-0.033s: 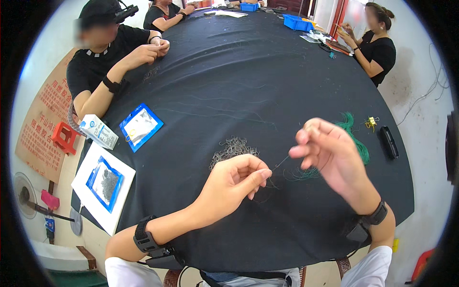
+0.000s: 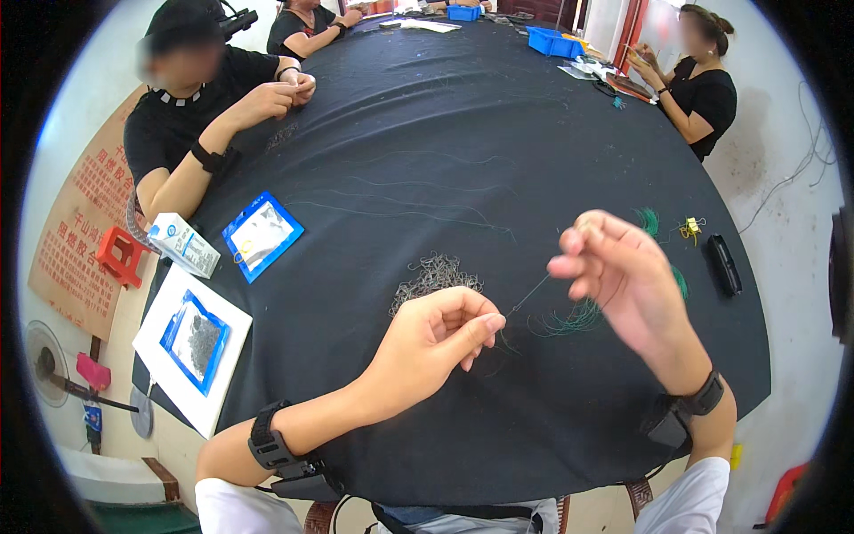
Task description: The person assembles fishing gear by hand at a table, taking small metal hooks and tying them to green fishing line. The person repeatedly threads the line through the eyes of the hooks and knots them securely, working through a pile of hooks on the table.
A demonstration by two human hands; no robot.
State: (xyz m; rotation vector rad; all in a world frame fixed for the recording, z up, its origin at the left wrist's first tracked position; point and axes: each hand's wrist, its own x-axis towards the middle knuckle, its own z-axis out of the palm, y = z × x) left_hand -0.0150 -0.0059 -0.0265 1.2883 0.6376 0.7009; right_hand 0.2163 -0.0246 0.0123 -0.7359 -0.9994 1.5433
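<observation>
My left hand (image 2: 436,343) is closed low over the table, thumb and index finger pinching a small fish hook (image 2: 512,311) that is mostly hidden by the fingertips. A thin green line (image 2: 534,291) runs taut from there up to my right hand (image 2: 627,280), whose thumb and curled fingers grip it. Loose line ends hang below the left fingertips. Just beyond my left hand lies a pile of small metal fish hooks (image 2: 438,274). A bundle of green line (image 2: 578,318) spreads on the cloth under my right hand, partly covered by it.
At left are a blue-edged pouch (image 2: 263,237), a drink carton (image 2: 184,245), and a white board (image 2: 213,383) bearing another pouch (image 2: 196,343). A black case (image 2: 725,265) and yellow clip (image 2: 691,229) lie at right. Co-workers sit around the black-covered table (image 2: 400,463); a blue bin (image 2: 553,43) stands far off.
My right hand has moved slightly up and to the right, drawing the green line out longer and tighter between the hands. My left hand stays in place.
</observation>
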